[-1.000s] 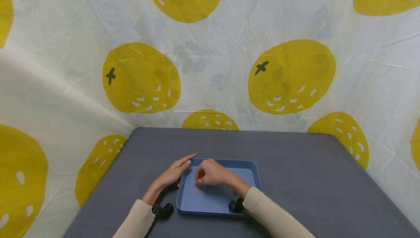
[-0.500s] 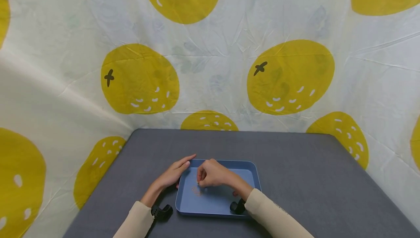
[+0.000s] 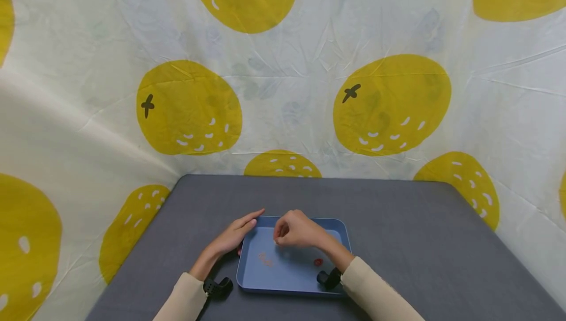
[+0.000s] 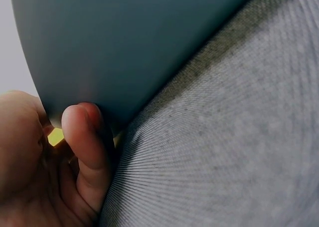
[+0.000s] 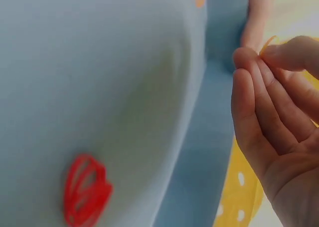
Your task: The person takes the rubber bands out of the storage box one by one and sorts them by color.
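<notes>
My right hand (image 3: 297, 230) hovers above the blue tray (image 3: 340, 226), toward its far side, fingers curled in, with the thumb and fingertips (image 5: 249, 62) pinching a thin orange rubber band (image 5: 268, 43). My left hand (image 3: 233, 235) lies against the tray's left rim, fingers stretched out nearly straight and together, the thumb (image 4: 82, 132) pressed to the outer wall; it grips nothing. On the tray floor a bunched red rubber band (image 3: 318, 262) lies near the right side, and a small heap of pale orange bands (image 3: 265, 258) lies toward the left. The tray sits on the grey tablecloth (image 3: 398, 222), near its front edge.
</notes>
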The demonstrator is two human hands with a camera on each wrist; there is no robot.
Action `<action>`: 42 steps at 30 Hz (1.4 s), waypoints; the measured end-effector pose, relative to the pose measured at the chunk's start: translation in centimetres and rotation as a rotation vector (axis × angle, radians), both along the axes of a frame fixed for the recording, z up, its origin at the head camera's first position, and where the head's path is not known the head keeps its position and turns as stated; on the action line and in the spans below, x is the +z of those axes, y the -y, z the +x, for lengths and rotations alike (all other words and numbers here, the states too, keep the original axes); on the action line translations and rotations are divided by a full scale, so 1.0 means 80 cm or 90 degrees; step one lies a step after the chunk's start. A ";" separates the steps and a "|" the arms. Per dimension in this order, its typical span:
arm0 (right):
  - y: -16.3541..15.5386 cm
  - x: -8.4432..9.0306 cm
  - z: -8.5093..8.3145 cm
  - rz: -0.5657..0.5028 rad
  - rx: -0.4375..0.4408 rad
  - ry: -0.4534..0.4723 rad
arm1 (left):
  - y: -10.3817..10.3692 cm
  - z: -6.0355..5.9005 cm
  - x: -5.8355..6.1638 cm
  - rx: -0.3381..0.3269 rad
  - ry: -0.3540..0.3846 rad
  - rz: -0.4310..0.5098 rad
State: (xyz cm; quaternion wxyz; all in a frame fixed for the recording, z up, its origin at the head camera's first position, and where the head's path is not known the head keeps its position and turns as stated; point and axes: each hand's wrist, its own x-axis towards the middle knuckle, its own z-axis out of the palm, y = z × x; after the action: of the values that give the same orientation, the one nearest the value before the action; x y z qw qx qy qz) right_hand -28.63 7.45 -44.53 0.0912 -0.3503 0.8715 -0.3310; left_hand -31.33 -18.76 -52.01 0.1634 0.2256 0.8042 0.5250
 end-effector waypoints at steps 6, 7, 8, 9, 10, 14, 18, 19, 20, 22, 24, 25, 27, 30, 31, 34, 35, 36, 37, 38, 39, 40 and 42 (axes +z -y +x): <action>-0.022 0.010 0.004 -0.038 -0.021 0.010 | -0.001 0.000 -0.001 -0.003 -0.001 0.007; -0.027 0.011 0.005 -0.047 -0.026 0.017 | -0.001 0.000 -0.002 -0.004 -0.003 0.007; -0.031 0.012 0.005 -0.055 -0.031 0.023 | -0.001 0.000 -0.002 -0.004 -0.005 0.007; -0.036 0.013 0.006 -0.066 -0.035 0.030 | -0.001 0.000 -0.002 -0.004 -0.007 0.007; -0.041 0.014 0.006 -0.075 -0.038 0.035 | -0.001 0.001 -0.001 -0.003 -0.007 0.008; -0.061 0.016 0.008 -0.107 -0.061 0.040 | 0.000 0.001 -0.001 -0.002 -0.001 0.013; -0.081 0.018 0.011 -0.125 -0.090 0.027 | 0.000 0.001 -0.002 -0.005 0.008 0.020; -0.086 0.019 0.012 -0.128 -0.096 0.024 | 0.000 0.002 -0.002 -0.003 0.012 0.021; -0.091 0.019 0.013 -0.132 -0.102 0.022 | 0.000 0.003 -0.002 -0.001 0.014 0.022; -0.101 0.020 0.015 -0.136 -0.117 0.017 | 0.001 0.003 -0.001 -0.002 0.016 0.023; -0.111 0.020 0.016 -0.141 -0.131 0.012 | 0.001 0.004 0.000 -0.001 0.020 0.021; -0.116 0.020 0.016 -0.143 -0.136 0.009 | 0.001 0.004 0.000 -0.002 0.018 0.021; -0.124 0.020 0.016 -0.145 -0.146 0.002 | 0.002 0.004 0.001 -0.007 0.016 0.021; -0.137 0.022 0.016 -0.146 -0.154 -0.001 | 0.002 0.004 0.002 -0.011 0.011 0.019; -0.140 0.023 0.017 -0.143 -0.158 -0.002 | 0.002 0.004 0.002 -0.012 0.012 0.019; -0.150 0.028 0.019 -0.136 -0.175 -0.004 | 0.003 0.005 0.001 -0.017 0.015 0.016; -0.154 0.030 0.020 -0.136 -0.183 -0.004 | 0.003 0.004 0.001 -0.019 0.017 0.017; -0.157 0.031 0.021 -0.136 -0.190 -0.004 | 0.003 0.004 0.001 -0.021 0.017 0.019; -0.161 0.032 0.022 -0.136 -0.198 -0.006 | 0.003 0.004 0.001 -0.021 0.018 0.020; -0.165 0.032 0.022 -0.136 -0.205 -0.007 | 0.003 0.004 0.001 -0.021 0.017 0.021; -0.169 0.033 0.022 -0.138 -0.212 -0.008 | 0.003 0.003 0.000 -0.020 0.015 0.023; -0.174 0.033 0.021 -0.138 -0.218 -0.010 | 0.003 0.003 0.000 -0.018 0.015 0.025; -0.182 0.032 0.019 -0.134 -0.234 -0.017 | 0.003 0.002 0.000 -0.015 0.015 0.027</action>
State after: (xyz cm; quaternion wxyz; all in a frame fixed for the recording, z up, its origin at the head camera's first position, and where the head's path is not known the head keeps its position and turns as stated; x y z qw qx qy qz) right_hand -27.12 22.04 -41.97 -0.0191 -0.1973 0.8824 -0.4267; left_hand -31.13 -18.97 -52.00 0.1743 0.2326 0.7882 0.5424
